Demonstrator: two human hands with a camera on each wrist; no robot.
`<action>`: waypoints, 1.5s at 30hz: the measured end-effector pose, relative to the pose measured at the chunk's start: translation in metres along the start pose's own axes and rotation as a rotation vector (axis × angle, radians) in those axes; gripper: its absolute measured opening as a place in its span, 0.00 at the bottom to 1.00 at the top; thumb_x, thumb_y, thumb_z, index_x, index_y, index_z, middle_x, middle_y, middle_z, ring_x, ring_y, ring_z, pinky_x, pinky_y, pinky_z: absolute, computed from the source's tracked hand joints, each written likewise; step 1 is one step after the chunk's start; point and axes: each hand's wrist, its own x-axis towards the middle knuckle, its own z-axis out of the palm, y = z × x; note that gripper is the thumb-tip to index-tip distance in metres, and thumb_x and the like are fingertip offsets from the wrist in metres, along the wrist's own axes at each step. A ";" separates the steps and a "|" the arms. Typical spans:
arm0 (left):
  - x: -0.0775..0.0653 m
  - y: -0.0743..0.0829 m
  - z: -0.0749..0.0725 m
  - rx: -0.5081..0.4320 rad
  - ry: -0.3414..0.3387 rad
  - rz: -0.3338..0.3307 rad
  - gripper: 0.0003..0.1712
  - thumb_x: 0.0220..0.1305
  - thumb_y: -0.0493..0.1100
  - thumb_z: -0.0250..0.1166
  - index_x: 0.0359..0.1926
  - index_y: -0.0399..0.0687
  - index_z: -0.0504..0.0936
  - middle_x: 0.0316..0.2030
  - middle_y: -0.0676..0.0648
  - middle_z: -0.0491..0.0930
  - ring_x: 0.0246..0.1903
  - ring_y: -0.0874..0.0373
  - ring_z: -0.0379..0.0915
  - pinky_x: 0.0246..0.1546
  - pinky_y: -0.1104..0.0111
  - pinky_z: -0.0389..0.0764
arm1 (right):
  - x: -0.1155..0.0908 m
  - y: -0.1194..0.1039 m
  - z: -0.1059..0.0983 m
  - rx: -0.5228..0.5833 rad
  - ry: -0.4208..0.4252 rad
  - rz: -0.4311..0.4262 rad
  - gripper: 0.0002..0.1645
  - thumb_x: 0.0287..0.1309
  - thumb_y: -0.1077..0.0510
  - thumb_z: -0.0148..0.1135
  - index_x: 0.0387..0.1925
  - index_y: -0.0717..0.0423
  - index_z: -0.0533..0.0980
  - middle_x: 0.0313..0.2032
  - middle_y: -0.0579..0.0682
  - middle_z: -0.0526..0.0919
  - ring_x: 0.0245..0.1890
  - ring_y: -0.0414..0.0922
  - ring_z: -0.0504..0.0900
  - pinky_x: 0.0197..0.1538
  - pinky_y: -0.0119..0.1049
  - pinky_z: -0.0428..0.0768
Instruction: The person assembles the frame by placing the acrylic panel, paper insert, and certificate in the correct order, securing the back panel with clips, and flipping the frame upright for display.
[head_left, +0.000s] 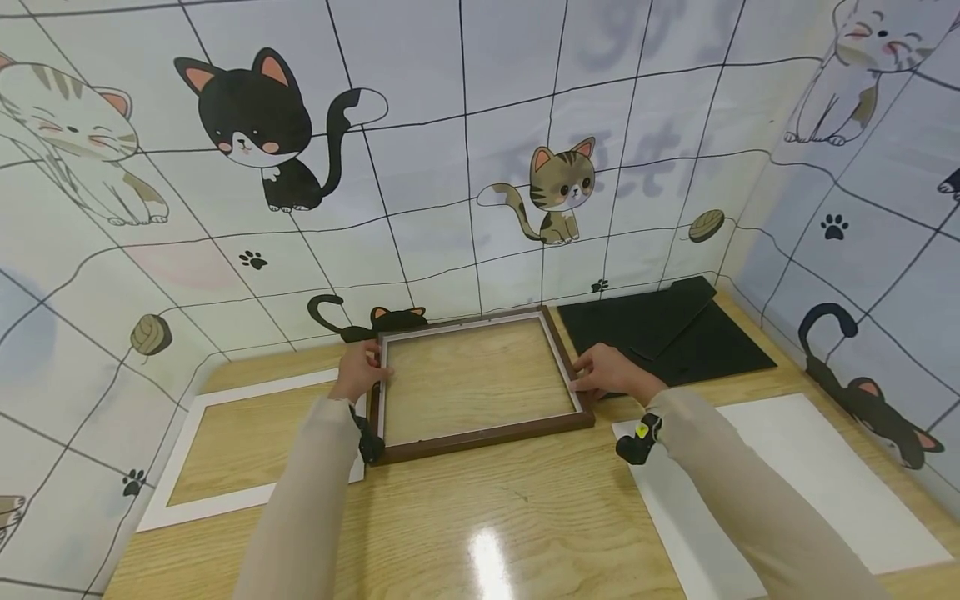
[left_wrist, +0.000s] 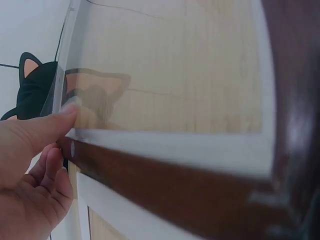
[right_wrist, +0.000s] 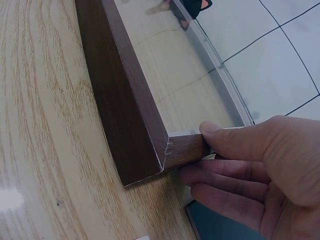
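A brown picture frame (head_left: 480, 437) with a whitish inner lip lies in the middle of the wooden table, and a clear pane inside it (right_wrist: 180, 75) mirrors the wall's pattern. At the frame's left side is my left hand (head_left: 358, 372), its thumb over the inner edge and its curled fingers at the outer side. On the opposite side my right hand (head_left: 609, 372) pinches the frame near its front right corner, thumb on top and fingers below. In the right wrist view, that corner's mitred joint (right_wrist: 164, 155) shows close by.
A white mat with a cut-out window (head_left: 217, 502) lies at left, one edge by the frame. Back right is a black backing board (head_left: 675, 333) with a stand flap. A white sheet (head_left: 832, 475) lies at right beneath my forearm. Cat-patterned walls (head_left: 450, 167) border the table (head_left: 450, 533).
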 end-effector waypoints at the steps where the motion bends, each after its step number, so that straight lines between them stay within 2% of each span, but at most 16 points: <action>1: 0.000 0.000 0.000 -0.007 0.003 -0.005 0.26 0.51 0.31 0.67 0.51 0.27 0.69 0.33 0.38 0.70 0.31 0.50 0.65 0.26 0.67 0.70 | 0.000 0.000 0.000 0.001 0.001 0.001 0.30 0.52 0.63 0.65 0.52 0.79 0.67 0.24 0.53 0.79 0.25 0.49 0.82 0.30 0.41 0.81; 4: -0.001 0.000 0.000 -0.016 0.012 -0.003 0.26 0.52 0.32 0.67 0.52 0.29 0.68 0.34 0.38 0.72 0.31 0.50 0.67 0.26 0.67 0.70 | 0.001 0.002 0.000 0.004 0.002 0.003 0.30 0.52 0.63 0.65 0.52 0.79 0.68 0.24 0.53 0.79 0.25 0.49 0.82 0.30 0.41 0.81; 8: -0.001 -0.001 -0.002 -0.025 0.024 0.051 0.25 0.55 0.32 0.64 0.53 0.31 0.67 0.31 0.37 0.75 0.27 0.51 0.70 0.24 0.69 0.69 | 0.001 0.004 0.001 0.009 0.002 0.007 0.30 0.52 0.63 0.65 0.52 0.79 0.67 0.26 0.54 0.79 0.26 0.49 0.83 0.30 0.40 0.81; 11: -0.001 -0.001 -0.005 -0.078 0.012 0.073 0.23 0.58 0.30 0.60 0.54 0.30 0.66 0.31 0.35 0.78 0.26 0.51 0.74 0.24 0.70 0.70 | 0.001 0.004 0.001 0.017 0.006 0.012 0.30 0.52 0.63 0.65 0.52 0.79 0.67 0.27 0.55 0.79 0.26 0.49 0.83 0.30 0.40 0.81; 15: 0.002 -0.001 -0.007 -0.246 -0.005 -0.005 0.20 0.61 0.28 0.56 0.54 0.26 0.66 0.31 0.35 0.80 0.27 0.56 0.78 0.25 0.74 0.72 | 0.000 0.004 0.002 0.035 0.006 0.011 0.29 0.52 0.63 0.65 0.52 0.79 0.68 0.28 0.55 0.79 0.26 0.49 0.83 0.31 0.41 0.81; 18: 0.004 0.002 -0.009 -0.373 -0.026 -0.096 0.19 0.63 0.29 0.54 0.54 0.24 0.67 0.29 0.40 0.81 0.23 0.63 0.74 0.22 0.77 0.70 | -0.001 0.003 0.002 0.041 0.005 0.010 0.29 0.52 0.63 0.65 0.51 0.79 0.68 0.27 0.55 0.79 0.26 0.50 0.83 0.31 0.41 0.81; 20: 0.004 0.003 -0.010 -0.414 -0.056 -0.146 0.19 0.64 0.30 0.53 0.55 0.23 0.65 0.29 0.42 0.81 0.21 0.65 0.72 0.19 0.77 0.67 | -0.002 0.003 0.002 0.039 0.007 0.014 0.29 0.52 0.64 0.65 0.51 0.79 0.68 0.27 0.55 0.80 0.26 0.49 0.83 0.31 0.41 0.81; 24: 0.003 0.007 -0.011 -0.426 -0.093 -0.205 0.18 0.67 0.31 0.50 0.55 0.27 0.63 0.33 0.40 0.82 0.19 0.67 0.68 0.16 0.76 0.61 | -0.002 0.003 0.003 0.036 0.014 0.018 0.29 0.52 0.63 0.65 0.51 0.79 0.68 0.26 0.55 0.80 0.26 0.49 0.83 0.31 0.41 0.81; 29: 0.005 0.012 -0.013 -0.409 -0.087 -0.207 0.17 0.66 0.31 0.48 0.54 0.27 0.62 0.34 0.38 0.82 0.19 0.67 0.67 0.15 0.78 0.62 | -0.002 0.004 0.003 0.041 0.014 0.004 0.29 0.52 0.63 0.65 0.51 0.79 0.69 0.26 0.55 0.79 0.26 0.49 0.83 0.30 0.41 0.81; 34: 0.008 0.014 -0.018 -0.431 -0.074 -0.202 0.16 0.63 0.29 0.47 0.51 0.27 0.64 0.25 0.46 0.81 0.17 0.68 0.66 0.14 0.79 0.62 | -0.002 0.005 0.002 0.040 0.015 -0.003 0.29 0.52 0.63 0.65 0.52 0.79 0.68 0.28 0.56 0.80 0.26 0.49 0.83 0.30 0.41 0.81; 37: 0.009 0.014 -0.020 -0.451 -0.062 -0.208 0.15 0.61 0.29 0.48 0.50 0.29 0.64 0.24 0.48 0.81 0.16 0.69 0.66 0.14 0.78 0.61 | -0.002 0.006 0.001 0.037 0.012 -0.014 0.29 0.53 0.63 0.64 0.52 0.79 0.68 0.29 0.56 0.80 0.26 0.49 0.83 0.30 0.40 0.81; 45: 0.011 0.015 -0.010 -0.454 -0.036 -0.222 0.14 0.63 0.29 0.50 0.50 0.28 0.65 0.26 0.44 0.82 0.16 0.68 0.67 0.12 0.80 0.58 | -0.001 0.005 0.000 0.030 0.007 -0.033 0.29 0.53 0.62 0.64 0.51 0.79 0.68 0.27 0.55 0.79 0.26 0.49 0.83 0.30 0.41 0.81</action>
